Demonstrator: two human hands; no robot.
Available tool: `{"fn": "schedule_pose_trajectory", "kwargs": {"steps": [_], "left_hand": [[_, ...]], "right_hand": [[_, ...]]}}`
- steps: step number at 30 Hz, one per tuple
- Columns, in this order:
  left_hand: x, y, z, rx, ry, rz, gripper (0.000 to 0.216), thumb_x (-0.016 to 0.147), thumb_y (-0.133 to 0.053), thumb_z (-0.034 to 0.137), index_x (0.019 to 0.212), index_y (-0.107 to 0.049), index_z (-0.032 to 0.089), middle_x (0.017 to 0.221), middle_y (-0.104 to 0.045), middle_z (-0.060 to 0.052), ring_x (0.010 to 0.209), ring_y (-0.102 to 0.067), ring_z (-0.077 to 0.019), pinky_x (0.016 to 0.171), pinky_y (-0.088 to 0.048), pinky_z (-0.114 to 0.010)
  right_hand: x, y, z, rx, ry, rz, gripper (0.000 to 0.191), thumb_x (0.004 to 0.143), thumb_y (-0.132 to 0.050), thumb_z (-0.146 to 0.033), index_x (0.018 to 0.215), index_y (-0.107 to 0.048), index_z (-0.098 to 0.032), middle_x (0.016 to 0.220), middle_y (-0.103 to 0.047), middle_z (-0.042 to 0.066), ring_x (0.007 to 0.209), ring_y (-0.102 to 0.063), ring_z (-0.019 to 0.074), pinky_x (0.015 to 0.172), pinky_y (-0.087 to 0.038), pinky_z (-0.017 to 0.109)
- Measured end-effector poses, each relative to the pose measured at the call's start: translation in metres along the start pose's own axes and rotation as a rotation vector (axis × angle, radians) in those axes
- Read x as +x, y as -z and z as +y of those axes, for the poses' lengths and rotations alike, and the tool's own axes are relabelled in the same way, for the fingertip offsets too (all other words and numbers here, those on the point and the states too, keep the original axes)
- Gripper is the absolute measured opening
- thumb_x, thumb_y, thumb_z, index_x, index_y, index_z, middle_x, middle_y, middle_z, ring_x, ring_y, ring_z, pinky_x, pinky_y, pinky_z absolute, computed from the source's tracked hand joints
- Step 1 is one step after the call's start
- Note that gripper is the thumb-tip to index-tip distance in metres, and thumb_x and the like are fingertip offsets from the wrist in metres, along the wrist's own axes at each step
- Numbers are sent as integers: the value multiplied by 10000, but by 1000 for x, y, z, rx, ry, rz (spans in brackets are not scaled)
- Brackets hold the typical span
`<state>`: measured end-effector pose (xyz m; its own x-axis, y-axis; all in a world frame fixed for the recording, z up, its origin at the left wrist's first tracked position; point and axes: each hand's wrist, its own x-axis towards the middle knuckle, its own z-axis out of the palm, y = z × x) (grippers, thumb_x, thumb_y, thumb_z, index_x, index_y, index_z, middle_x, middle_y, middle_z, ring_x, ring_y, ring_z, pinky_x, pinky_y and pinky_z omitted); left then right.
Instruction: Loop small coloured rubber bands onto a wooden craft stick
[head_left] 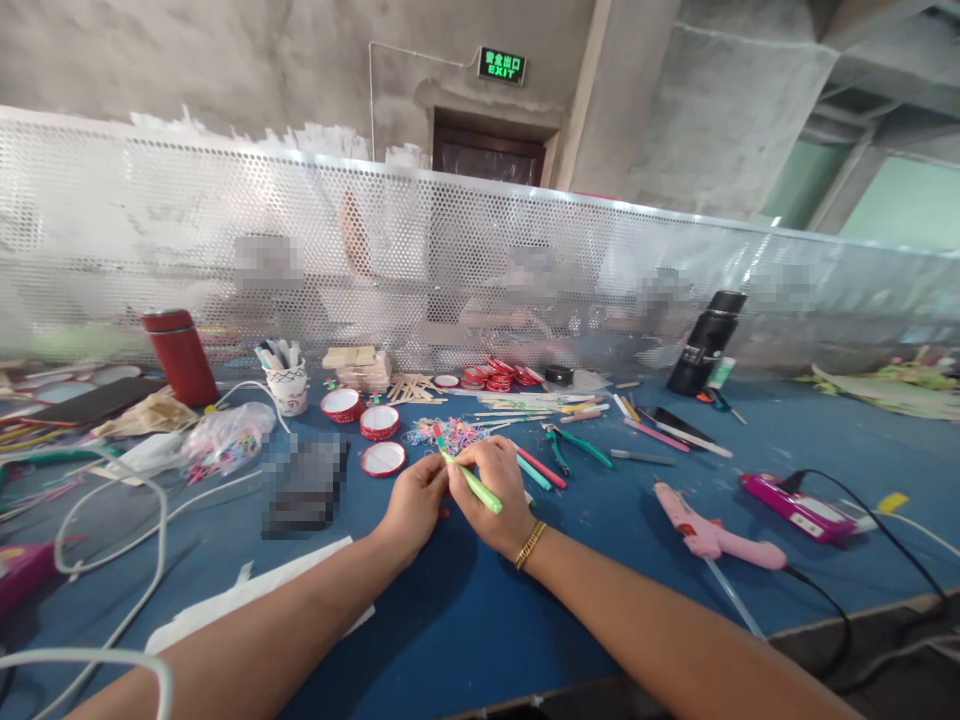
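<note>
My right hand [495, 490], with a gold bracelet at its wrist, grips a light green marker pen [481, 492] that slants across the fingers. Close beside it, my left hand [414, 505] is closed in a pinch. Just beyond the meeting fingertips shows a small red and green piece [439, 438]; which hand it belongs to I cannot tell. Behind the hands lies a heap of colourful small bands [457, 432]. To their right are a red marker [541, 467] and a teal marker [532, 470], partly hidden by my right hand.
Red-rimmed round lids [383, 460] lie left of the hands, near a blurred dark phone-like object [306, 485]. Green-handled pliers [577, 445] lie to the right, then a pink glue gun [716, 535]. A red flask [180, 357], black bottle [703, 345] and perforated screen [405, 265] stand behind.
</note>
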<state>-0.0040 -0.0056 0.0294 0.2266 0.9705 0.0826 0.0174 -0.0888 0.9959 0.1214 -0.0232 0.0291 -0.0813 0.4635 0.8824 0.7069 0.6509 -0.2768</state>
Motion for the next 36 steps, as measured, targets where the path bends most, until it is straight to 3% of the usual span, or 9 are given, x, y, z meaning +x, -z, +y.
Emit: {"fn": "schedule_pose_trajectory", "kwargs": {"steps": [9, 19, 29, 36], "left_hand": [[-1, -1, 5, -7, 13, 5, 343, 687, -629, 502, 777, -598, 172, 687, -579, -5, 627, -519, -125, 447, -377, -175], [2, 0, -2, -17, -7, -5, 303, 703, -615, 473, 712, -544, 178, 642, -530, 19, 567, -466, -100, 456, -379, -179], [-1, -1, 4, -23, 9, 10, 339, 683, -641, 501, 752, -597, 172, 679, -577, -4, 604, -499, -115, 443, -371, -172], [0, 0, 1, -20, -6, -3, 335, 695, -621, 502, 708, -545, 176, 675, -569, 2, 583, -489, -106, 453, -379, -179]], "right_hand": [[1, 2, 4, -27, -36, 34, 104, 893, -510, -205, 791, -497, -221, 711, -591, -7, 688, -530, 163, 818, -382, 372], [-1, -2, 1, 2, 4, 5, 76, 895, -521, -215, 822, -500, -220, 727, -605, -10, 712, -559, 160, 852, -376, 387], [1, 1, 2, -33, -27, 32, 102, 896, -502, -215, 793, -498, -218, 712, -592, -8, 697, -541, 162, 834, -385, 373], [0, 1, -1, -22, -9, 18, 87, 900, -501, -213, 813, -500, -221, 730, -604, -3, 714, -554, 166, 843, -382, 380]]}}
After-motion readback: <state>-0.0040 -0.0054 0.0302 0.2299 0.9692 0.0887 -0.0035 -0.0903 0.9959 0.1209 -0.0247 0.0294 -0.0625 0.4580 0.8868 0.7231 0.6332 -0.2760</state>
